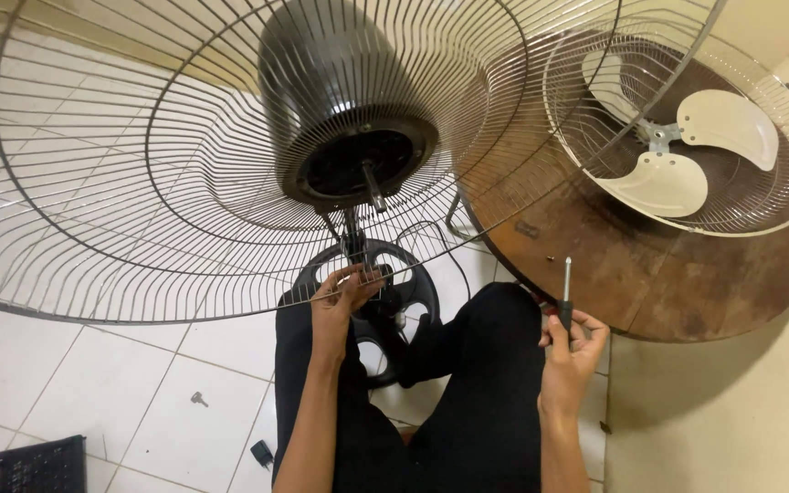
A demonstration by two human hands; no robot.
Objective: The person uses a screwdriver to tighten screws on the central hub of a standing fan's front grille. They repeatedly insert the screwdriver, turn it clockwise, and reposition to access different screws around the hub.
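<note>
Wire guard [120,210] and motor [349,110] loom close overhead, tipped so the shaft faces down. Beneath it, the left hand [344,297] pinches the fan's neck [353,239], fingers closed on it, steadying the head. Right hand [573,347] grips a screwdriver [565,297] upright, tip up. Blades [678,151] sit in another guard on the round table [668,274].
</note>
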